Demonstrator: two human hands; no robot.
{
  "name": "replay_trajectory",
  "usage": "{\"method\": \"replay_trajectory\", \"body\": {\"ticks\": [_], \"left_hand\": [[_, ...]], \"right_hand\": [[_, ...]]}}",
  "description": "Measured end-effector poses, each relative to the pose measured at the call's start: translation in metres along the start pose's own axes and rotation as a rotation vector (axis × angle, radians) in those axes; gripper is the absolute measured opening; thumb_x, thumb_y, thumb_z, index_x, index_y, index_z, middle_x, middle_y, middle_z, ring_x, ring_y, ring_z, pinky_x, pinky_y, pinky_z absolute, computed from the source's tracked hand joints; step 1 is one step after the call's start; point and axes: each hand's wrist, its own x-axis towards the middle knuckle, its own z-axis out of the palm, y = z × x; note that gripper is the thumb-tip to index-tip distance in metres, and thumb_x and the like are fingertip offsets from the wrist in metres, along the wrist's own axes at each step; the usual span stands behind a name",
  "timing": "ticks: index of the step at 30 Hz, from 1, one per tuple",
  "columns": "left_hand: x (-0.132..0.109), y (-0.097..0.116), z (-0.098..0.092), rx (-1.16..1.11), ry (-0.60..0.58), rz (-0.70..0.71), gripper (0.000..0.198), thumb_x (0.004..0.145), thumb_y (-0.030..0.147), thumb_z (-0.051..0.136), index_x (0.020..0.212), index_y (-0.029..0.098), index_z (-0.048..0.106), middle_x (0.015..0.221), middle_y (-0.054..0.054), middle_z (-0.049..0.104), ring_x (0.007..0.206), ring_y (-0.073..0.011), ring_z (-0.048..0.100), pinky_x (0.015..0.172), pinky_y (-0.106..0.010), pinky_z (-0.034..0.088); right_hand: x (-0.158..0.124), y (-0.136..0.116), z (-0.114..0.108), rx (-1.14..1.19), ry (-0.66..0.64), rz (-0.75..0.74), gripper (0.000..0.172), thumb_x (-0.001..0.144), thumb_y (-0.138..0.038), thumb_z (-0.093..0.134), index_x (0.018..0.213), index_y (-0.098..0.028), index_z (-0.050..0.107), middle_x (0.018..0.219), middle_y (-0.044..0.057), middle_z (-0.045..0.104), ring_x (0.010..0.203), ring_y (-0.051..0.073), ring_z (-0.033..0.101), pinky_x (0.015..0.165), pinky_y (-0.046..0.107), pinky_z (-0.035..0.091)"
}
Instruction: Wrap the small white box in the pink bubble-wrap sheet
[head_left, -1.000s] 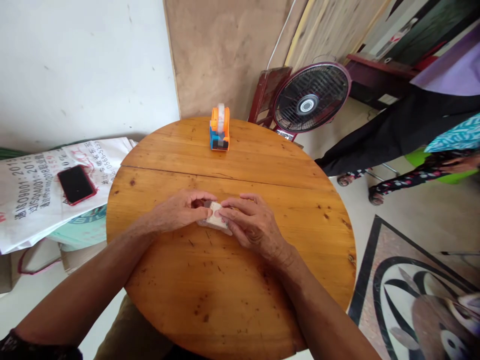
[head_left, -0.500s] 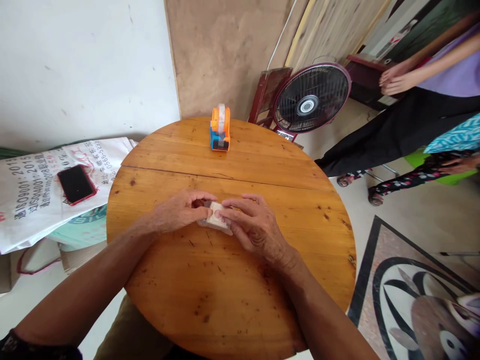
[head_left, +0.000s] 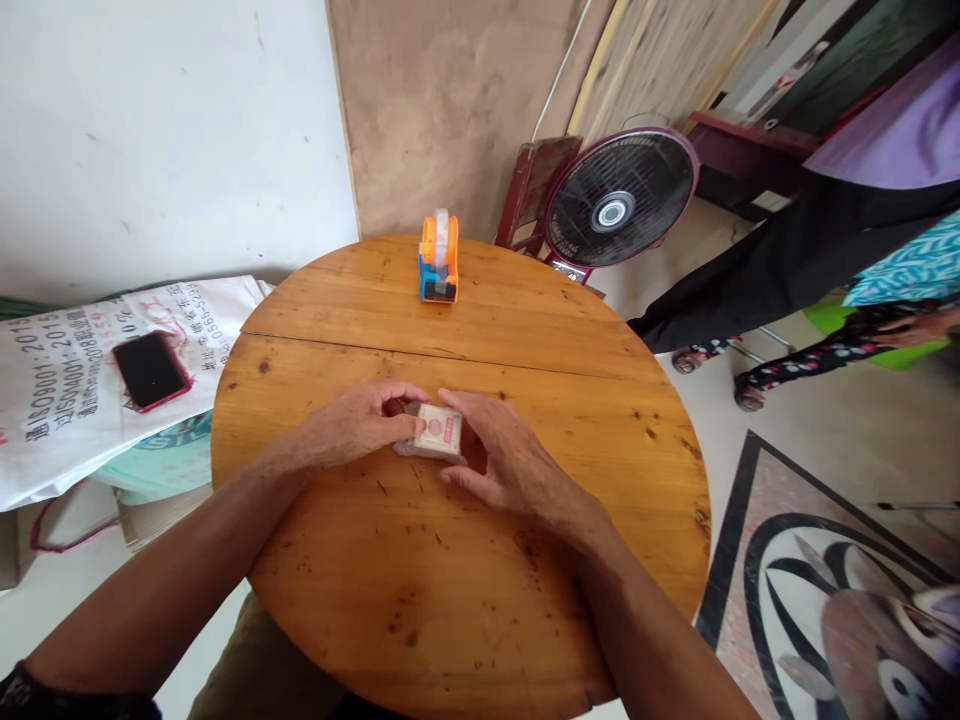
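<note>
A small white box with red print [head_left: 442, 430], partly in clear plastic wrap, lies on the round wooden table [head_left: 420, 560]. My left hand [head_left: 367, 422] grips its left end, the thumb on the near side and the fingers curled behind. Around the right end, my right hand [head_left: 510, 450] is spread, its fingers by the far corner and its thumb apart near the front corner. Whether the right fingertips touch the box I cannot tell. An orange and blue tape dispenser [head_left: 439, 262] with a roll of clear tape stands at the table's far side.
At the left, a phone with a red edge [head_left: 152, 370] lies on a printed white sack [head_left: 67, 400]. A fan [head_left: 615, 210] and a wooden chair [head_left: 536, 190] stand behind the table. People are at the right, one in black trousers [head_left: 757, 250].
My right hand has drawn back from the top of the box and opened round its right end, uncovering the red print. My left hand has stayed in place.
</note>
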Motion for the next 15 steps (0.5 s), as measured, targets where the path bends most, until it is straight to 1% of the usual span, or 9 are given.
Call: {"method": "replay_trajectory", "body": {"ticks": [3, 5, 11, 15], "left_hand": [[0.0, -0.002, 0.001, 0.005, 0.002, 0.0, 0.035, 0.082, 0.035, 0.064, 0.113, 0.019, 0.068, 0.101, -0.004, 0.072, 0.088, -0.0204, 0.065, 0.076, -0.031, 0.049], [0.001, -0.003, 0.001, 0.002, 0.008, -0.003, 0.034, 0.082, 0.037, 0.065, 0.11, 0.019, 0.068, 0.096, -0.003, 0.072, 0.085, -0.0193, 0.065, 0.073, -0.03, 0.049], [0.002, -0.004, 0.002, -0.013, 0.023, 0.008, 0.032, 0.08, 0.035, 0.064, 0.107, 0.018, 0.068, 0.09, -0.002, 0.07, 0.08, -0.0175, 0.062, 0.07, -0.028, 0.047], [0.003, -0.003, 0.003, -0.021, 0.019, 0.003, 0.031, 0.08, 0.036, 0.064, 0.105, 0.017, 0.067, 0.091, -0.003, 0.07, 0.081, -0.018, 0.062, 0.07, -0.028, 0.047]], "right_hand": [[0.002, 0.003, 0.009, 0.009, 0.071, -0.013, 0.076, 0.086, -0.027, 0.067, 0.153, -0.024, 0.031, 0.139, 0.015, 0.059, 0.127, 0.029, 0.056, 0.104, 0.051, 0.046], [0.002, 0.005, 0.013, 0.01, 0.096, -0.001, 0.073, 0.087, -0.025, 0.065, 0.152, -0.024, 0.033, 0.135, 0.015, 0.062, 0.123, 0.028, 0.059, 0.101, 0.049, 0.048], [0.003, 0.005, 0.015, -0.002, 0.114, 0.003, 0.066, 0.087, -0.025, 0.063, 0.148, -0.023, 0.039, 0.124, 0.013, 0.068, 0.112, 0.028, 0.065, 0.095, 0.046, 0.052], [0.003, 0.005, 0.015, -0.033, 0.113, 0.006, 0.069, 0.086, -0.024, 0.065, 0.149, -0.021, 0.036, 0.126, 0.014, 0.068, 0.112, 0.028, 0.065, 0.096, 0.048, 0.05]]}}
